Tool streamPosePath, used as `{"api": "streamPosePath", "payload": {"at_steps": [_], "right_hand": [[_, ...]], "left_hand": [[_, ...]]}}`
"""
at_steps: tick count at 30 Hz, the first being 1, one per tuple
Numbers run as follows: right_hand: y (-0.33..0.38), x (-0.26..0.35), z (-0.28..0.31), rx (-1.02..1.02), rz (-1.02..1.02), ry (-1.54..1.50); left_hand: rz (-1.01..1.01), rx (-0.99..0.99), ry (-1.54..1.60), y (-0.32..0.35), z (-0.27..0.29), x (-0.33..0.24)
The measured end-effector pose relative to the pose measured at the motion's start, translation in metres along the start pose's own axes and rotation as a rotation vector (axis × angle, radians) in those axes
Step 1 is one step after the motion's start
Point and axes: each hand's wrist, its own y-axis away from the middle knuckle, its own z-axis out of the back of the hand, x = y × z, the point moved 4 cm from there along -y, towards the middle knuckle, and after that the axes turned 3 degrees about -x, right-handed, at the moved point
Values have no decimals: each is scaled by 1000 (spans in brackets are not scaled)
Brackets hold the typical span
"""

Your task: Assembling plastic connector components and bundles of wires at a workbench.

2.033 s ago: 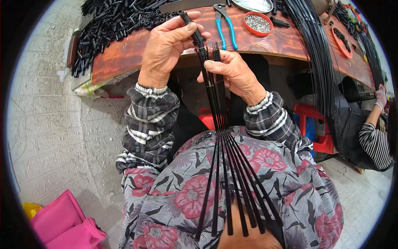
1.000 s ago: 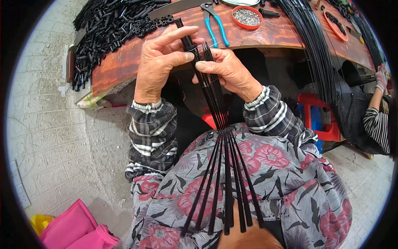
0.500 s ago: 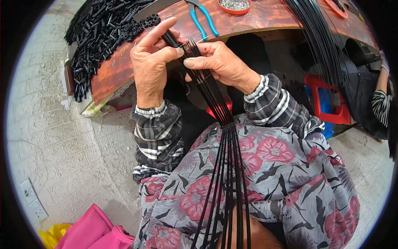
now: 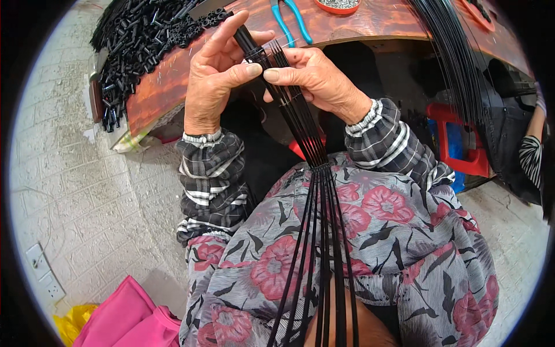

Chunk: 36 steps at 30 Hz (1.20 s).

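Observation:
A bundle of thin black rods that looks like an umbrella frame [image 4: 304, 134] slants from my hands down across my lap, joined at a collar and fanning out below it. My left hand [image 4: 215, 75] closes around the frame's top, thumb pressed against a black plastic tube [image 4: 246, 40] there, index finger stretched upward. Close beside it, my right hand [image 4: 324, 78] pinches the rods between thumb and fingers, with several rod ends sticking up above the thumb. The fingertips behind the bundle are partly hidden.
Ahead curves a wooden table [image 4: 156, 92] with a heap of black plastic tubes [image 4: 136, 55], blue-handled pliers [image 4: 291, 23], a red dish of small metal parts [image 4: 337, 4] and long black rods [image 4: 448, 52]. A red stool [image 4: 471, 159] and a co-worker's arm [image 4: 535, 133] are at right.
Both hands and the top of the frame have shifted slightly up and right in the picture. My grip on the bundle looks much the same.

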Motion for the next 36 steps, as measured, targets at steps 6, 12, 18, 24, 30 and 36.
{"api": "streamPosePath", "payload": {"at_steps": [6,12,18,24,30,36], "right_hand": [[2,3,-2,-83,58,-5],[3,7,-6,51,-9,16],[4,10,-8,30,18,-54],[7,14,-10,58,-64,-44],[4,14,-14,26,-2,-83],[4,18,-13,-43,41,-149]], "left_hand": [[32,5,-45,-1,-2,-3],[8,37,-96,-3,0,-8],[3,74,-128,-6,-2,-13],[12,72,-135,-3,-2,-16],[-44,118,-126,-4,-2,-20],[-154,-99,-206,9,-18,-33]]}}
